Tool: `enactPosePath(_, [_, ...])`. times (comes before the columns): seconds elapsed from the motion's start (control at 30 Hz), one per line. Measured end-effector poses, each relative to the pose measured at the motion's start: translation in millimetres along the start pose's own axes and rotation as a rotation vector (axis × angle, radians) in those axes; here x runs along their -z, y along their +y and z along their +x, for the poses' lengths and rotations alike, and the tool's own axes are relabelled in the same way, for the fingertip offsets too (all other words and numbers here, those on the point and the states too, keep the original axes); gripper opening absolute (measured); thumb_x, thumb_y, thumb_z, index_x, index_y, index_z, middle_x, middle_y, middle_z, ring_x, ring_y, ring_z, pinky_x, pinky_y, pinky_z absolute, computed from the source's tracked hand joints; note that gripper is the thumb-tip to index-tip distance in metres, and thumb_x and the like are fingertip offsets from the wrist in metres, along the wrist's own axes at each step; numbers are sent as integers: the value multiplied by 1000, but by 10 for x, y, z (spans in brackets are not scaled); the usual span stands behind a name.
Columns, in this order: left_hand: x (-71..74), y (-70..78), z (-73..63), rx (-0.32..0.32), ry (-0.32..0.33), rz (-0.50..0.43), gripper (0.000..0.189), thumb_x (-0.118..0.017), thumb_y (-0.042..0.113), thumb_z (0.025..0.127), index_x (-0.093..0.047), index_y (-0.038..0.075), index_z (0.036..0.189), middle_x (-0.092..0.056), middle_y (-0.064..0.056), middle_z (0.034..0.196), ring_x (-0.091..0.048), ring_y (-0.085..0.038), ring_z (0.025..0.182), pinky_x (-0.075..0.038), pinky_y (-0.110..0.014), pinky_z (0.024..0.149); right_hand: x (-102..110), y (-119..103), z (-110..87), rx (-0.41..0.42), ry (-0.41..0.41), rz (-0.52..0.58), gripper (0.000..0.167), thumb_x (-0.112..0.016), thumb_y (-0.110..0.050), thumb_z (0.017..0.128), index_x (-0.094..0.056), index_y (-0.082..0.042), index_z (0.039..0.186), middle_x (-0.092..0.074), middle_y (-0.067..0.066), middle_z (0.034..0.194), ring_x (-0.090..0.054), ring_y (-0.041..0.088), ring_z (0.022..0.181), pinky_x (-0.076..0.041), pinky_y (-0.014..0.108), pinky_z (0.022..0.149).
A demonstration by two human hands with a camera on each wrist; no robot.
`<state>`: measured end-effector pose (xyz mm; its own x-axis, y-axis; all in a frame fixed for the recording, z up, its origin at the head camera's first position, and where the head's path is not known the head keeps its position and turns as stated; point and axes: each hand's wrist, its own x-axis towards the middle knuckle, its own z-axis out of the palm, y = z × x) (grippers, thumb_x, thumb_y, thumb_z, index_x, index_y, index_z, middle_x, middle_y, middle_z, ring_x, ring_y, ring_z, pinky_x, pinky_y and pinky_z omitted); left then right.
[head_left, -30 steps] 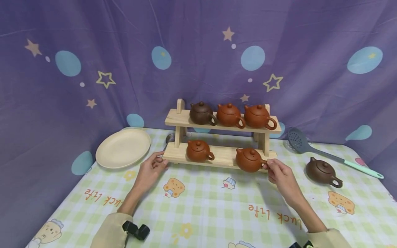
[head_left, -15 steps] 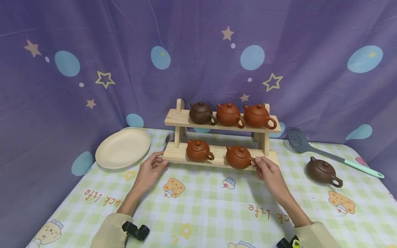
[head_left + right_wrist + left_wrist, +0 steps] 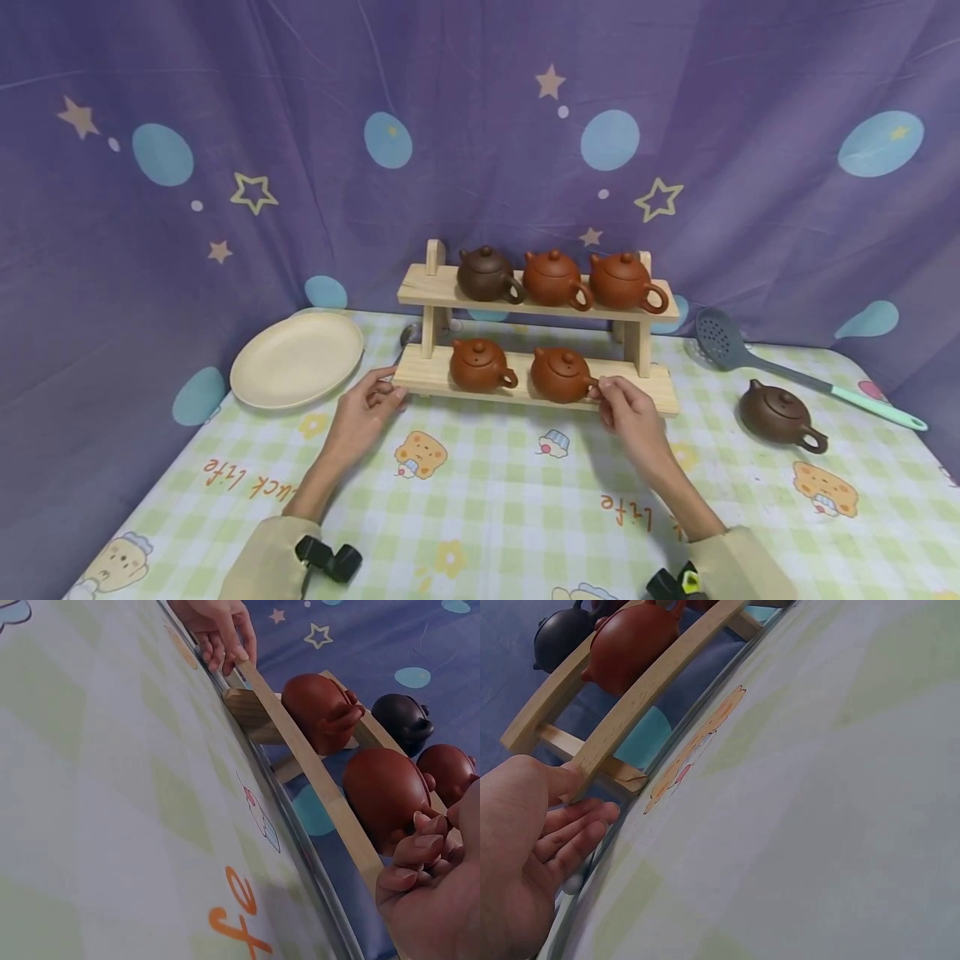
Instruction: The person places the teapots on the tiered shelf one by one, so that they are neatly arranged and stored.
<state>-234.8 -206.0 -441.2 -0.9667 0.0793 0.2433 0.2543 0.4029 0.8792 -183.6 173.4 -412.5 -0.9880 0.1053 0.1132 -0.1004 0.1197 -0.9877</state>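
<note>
A two-tier wooden shelf (image 3: 465,387) stands at the middle of the table. By its handle, my right hand (image 3: 633,421) pinches a reddish-brown teapot (image 3: 560,375) at the lower board; in the right wrist view the fingers partly cover the handle. Another reddish-brown teapot (image 3: 478,365) sits to its left on the same board, a small gap between them. My left hand (image 3: 363,421) holds the left end of the lower board, thumb against the board (image 3: 622,720) and fingers below it. On the upper board are a dark brown teapot (image 3: 486,275) and two reddish-brown teapots (image 3: 553,279).
To the right, a dark brown teapot (image 3: 780,414) sits on the checked tablecloth (image 3: 510,500). Behind it lies a slotted spatula (image 3: 780,371) with a mint handle. A cream plate (image 3: 296,360) lies at the left, with a metal utensil (image 3: 409,335) partly behind the shelf.
My right hand has moved left with the teapot along the lower board, closer to the other teapot there. The left hand has stayed at the board's end.
</note>
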Motion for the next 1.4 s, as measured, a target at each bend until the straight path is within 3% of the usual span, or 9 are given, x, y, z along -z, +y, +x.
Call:
enactPosePath(0.83, [10, -7, 0, 10, -6, 4, 46, -67, 19, 104, -55, 1, 144, -69, -17, 104, -73, -25, 88, -55, -23, 77, -173, -8, -1, 60, -14, -22, 34, -47, -19, 113, -64, 10, 105, -49, 7, 68, -45, 12, 58, -38, 23, 55])
enactPosePath(1.4, [7, 2, -9, -18, -1, 9, 46, -67, 20, 104, -56, 1, 144, -70, -17, 102, -73, -25, 87, -53, -22, 74, -26, -23, -9, 80, -36, -87, 32, -48, -22, 113, -63, 6, 110, -51, 7, 68, -46, 12, 56, -39, 24, 53])
